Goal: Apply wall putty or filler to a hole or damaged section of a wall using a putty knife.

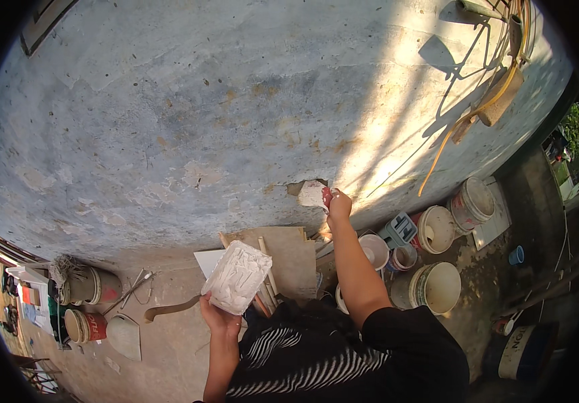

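Note:
My right hand (339, 205) is closed round the red handle of a putty knife (313, 193). White paste covers its broad blade, which is up against the worn blue-grey wall (188, 107) over a bare brownish patch (295, 189). Whether the whole blade touches the wall I cannot tell. White smears show on my right fingers. Lower and to the left, my left hand (222, 319) grips a rectangular plate of white paste (239, 275) from its lower edge. The paste has a rough surface, and it hides most of the plate.
Several paint-stained buckets (442, 287) stand at right along the wall's foot, near a grey-blue container (399, 230). More buckets (88, 285) are at left. Brown sheeting (289, 252) and sticks lie below the wall. Tools and a yellow hose (501, 94) hang upper right.

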